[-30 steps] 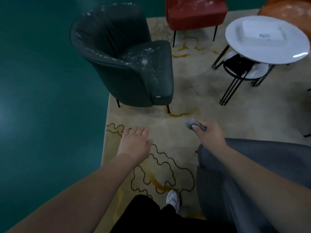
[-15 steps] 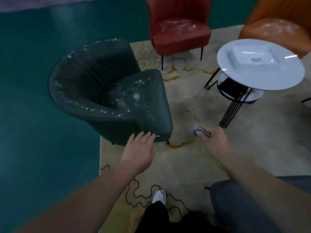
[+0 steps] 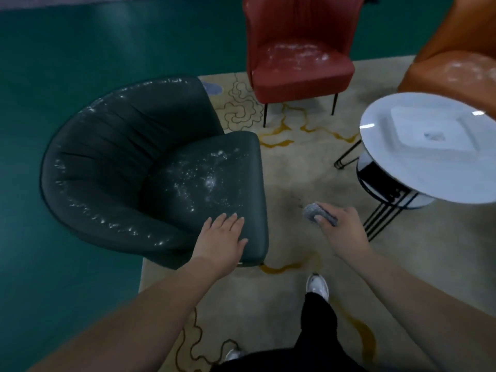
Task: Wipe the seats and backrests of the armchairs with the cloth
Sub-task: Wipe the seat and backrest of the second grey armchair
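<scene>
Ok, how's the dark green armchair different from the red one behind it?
The dark green armchair has a low, rounded backrest that wraps around its seat; the red armchair has a taller, straighter back. White residue speckles the green chair's seat and dots its backrest rim, while on the red chair it is smeared across the seat. The left hand is at the green seat's front edge; nothing touches the red one. Both are dirty and stand at the rug's edge.

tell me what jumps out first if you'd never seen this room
The dark green armchair at left centre, its seat and rim speckled with white dust. The left hand lies flat over its front edge, while the right hand holds a grey cloth above the rug. Behind stands a dusty red armchair.
</scene>
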The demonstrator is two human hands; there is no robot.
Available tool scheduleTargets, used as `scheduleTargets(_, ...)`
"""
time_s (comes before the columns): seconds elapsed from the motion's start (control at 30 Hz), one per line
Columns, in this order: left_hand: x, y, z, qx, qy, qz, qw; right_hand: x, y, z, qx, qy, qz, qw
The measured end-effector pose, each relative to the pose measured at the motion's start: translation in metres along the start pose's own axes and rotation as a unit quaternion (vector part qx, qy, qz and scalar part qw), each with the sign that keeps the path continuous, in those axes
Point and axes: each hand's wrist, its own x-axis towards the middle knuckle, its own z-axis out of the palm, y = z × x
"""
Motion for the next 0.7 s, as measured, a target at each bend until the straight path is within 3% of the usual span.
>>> scheduleTargets(0.33,0.101,0.037,-0.025,-0.074,0.0,-0.181,0.981,0.172,0.0,-0.058,-0.038,-0.085,-0.078,0.993)
scheduleTargets(0.7,0.141,-0.002,-0.039,-0.149,-0.002,-0.3,0.942,0.286,-0.068,-0.015,-0.068,-0.166,-0.147,0.973)
